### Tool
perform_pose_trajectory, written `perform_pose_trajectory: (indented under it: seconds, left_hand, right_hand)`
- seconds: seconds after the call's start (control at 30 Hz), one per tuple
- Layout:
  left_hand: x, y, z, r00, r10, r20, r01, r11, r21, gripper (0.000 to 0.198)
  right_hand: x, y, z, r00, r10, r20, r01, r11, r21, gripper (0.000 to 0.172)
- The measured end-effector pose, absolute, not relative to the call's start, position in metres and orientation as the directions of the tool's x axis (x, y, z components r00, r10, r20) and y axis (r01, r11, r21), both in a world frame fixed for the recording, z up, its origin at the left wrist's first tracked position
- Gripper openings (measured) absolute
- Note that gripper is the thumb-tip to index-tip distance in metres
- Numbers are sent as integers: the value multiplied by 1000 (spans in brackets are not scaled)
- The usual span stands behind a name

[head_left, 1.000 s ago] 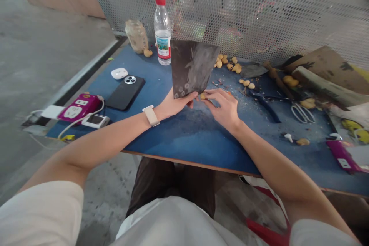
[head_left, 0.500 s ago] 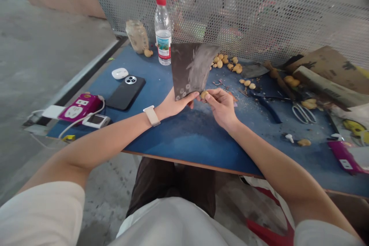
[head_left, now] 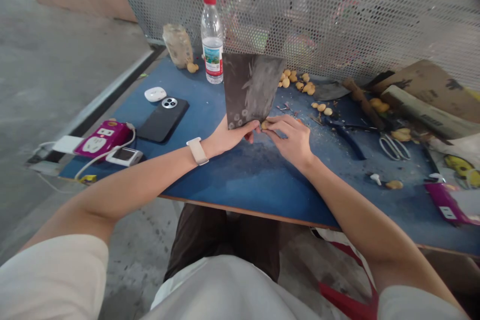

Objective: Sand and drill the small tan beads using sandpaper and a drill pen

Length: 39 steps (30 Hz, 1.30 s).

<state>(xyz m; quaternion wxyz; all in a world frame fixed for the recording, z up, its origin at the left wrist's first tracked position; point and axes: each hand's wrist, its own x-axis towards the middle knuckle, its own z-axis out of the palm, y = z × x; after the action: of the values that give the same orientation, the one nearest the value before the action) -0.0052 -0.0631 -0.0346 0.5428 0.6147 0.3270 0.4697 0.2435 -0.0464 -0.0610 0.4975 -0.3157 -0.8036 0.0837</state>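
Note:
A dark sheet of sandpaper (head_left: pixel 249 90), with a pale scuffed band and several round marks near its lower edge, stands upright in front of me. My left hand (head_left: pixel 236 135) pinches its lower edge between thumb and fingers. In the fingers of my right hand (head_left: pixel 290 137) is a small tan gourd (head_left: pixel 264 124), close to the sheet's lower right corner. My right fingers cover most of the gourd. Whether it touches the sheet I cannot tell. Behind the sheet lie several small gourds (head_left: pixel 300 82).
On the blue table (head_left: pixel 225 180) are a water bottle (head_left: pixel 212 40), a cloudy jar (head_left: pixel 178 46), a phone (head_left: pixel 163 120), and a purple power strip (head_left: pixel 102 137) with cables at left. Pliers (head_left: pixel 350 141), scissors (head_left: pixel 394 147) and cardboard (head_left: pixel 431 92) lie at right. A perforated metal screen (head_left: pixel 337 25) stands behind.
My right hand has turned slightly and its fingers now cover more of the gourd. The sheet's right side looks straighter. My left hand has stayed nearly still.

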Motion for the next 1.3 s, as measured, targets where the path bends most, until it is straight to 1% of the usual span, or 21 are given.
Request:
perform_pose_trajectory:
  seconds: [0.03, 0.07, 0.13, 0.23, 0.33, 0.47, 0.53, 0.6, 0.67, 0.77, 0.83, 0.9, 0.97, 1.0, 1.03, 1.07, 1.1, 1.13, 1.17, 1.23, 1.3]
  left_hand:
    - [-6, -63, -34, 356, 908, 220, -92, -201, 975, 48]
    - [-6, -62, -34, 369, 903, 222, -70, -211, 975, 49]
    - [-8, -61, -33, 393, 890, 231, -31, -239, 971, 54]
    - [-12, -58, -30, 410, 874, 261, 6, -289, 957, 60]
    - [-14, -55, -28, 411, 868, 280, 40, -324, 945, 59]
    - [-16, -53, -30, 408, 858, 312, 65, -369, 927, 52]
    - [-15, -53, -32, 405, 858, 317, 62, -371, 926, 48]
    - [-14, -53, -34, 403, 868, 289, 52, -337, 940, 46]
    - [-12, -55, -35, 395, 883, 253, 31, -288, 957, 47]
    - [-9, -56, -36, 369, 902, 226, -37, -229, 973, 50]
    - [-8, -57, -35, 367, 907, 205, -70, -193, 979, 51]
    - [-8, -58, -33, 384, 907, 172, -82, -152, 985, 49]
    - [-9, -58, -32, 398, 905, 151, -94, -123, 988, 47]
    - [-9, -57, -31, 404, 902, 152, -99, -123, 988, 47]
    - [-10, -57, -31, 410, 898, 161, -96, -133, 986, 47]
    - [-11, -57, -30, 418, 892, 173, -85, -152, 985, 48]
    - [-12, -56, -30, 426, 885, 188, -68, -176, 982, 49]
    - [-13, -56, -29, 434, 878, 202, -47, -202, 978, 50]
    - [-14, -56, -29, 440, 872, 214, -23, -228, 973, 51]
    - [-16, -55, -27, 445, 863, 242, 16, -278, 961, 53]
    - [-18, -55, -26, 443, 855, 270, 54, -326, 944, 53]
  right_hand:
    - [244, -46, -60, -314, 589, 744, 432, 787, -441, 25]
    - [244, -46, -61, -299, 603, 740, 428, 778, -460, 26]
    - [241, -48, -63, -224, 662, 715, 372, 736, -565, 28]
    - [233, -50, -68, -138, 796, 589, 178, 605, -776, 45]
    - [228, -49, -71, -134, 896, 423, -8, 426, -905, 58]
    - [226, -45, -71, -150, 946, 286, -170, 261, -950, 63]
    - [226, -43, -71, -147, 951, 271, -181, 244, -953, 66]
    - [227, -43, -72, -123, 944, 305, -131, 289, -948, 64]
    - [228, -44, -73, -105, 918, 382, -41, 380, -924, 57]
    - [234, -47, -70, -113, 828, 549, 123, 560, -819, 35]
    - [239, -47, -66, -164, 730, 664, 251, 682, -687, 18]
    - [246, -46, -61, -261, 616, 743, 357, 777, -519, 6]
    - [252, -43, -56, -364, 511, 779, 389, 843, -371, 8]
    - [253, -42, -55, -396, 468, 790, 379, 867, -324, 11]
    - [254, -41, -55, -407, 443, 799, 364, 881, -304, 12]
    - [253, -41, -55, -394, 444, 805, 350, 882, -315, 12]
    - [252, -41, -56, -360, 474, 804, 339, 869, -360, 9]
    - [249, -42, -58, -310, 529, 790, 321, 840, -437, 7]
    - [246, -43, -61, -254, 602, 757, 289, 794, -534, 11]
    - [240, -45, -65, -165, 750, 641, 181, 662, -728, 31]
    - [234, -46, -68, -138, 854, 502, 55, 513, -857, 48]
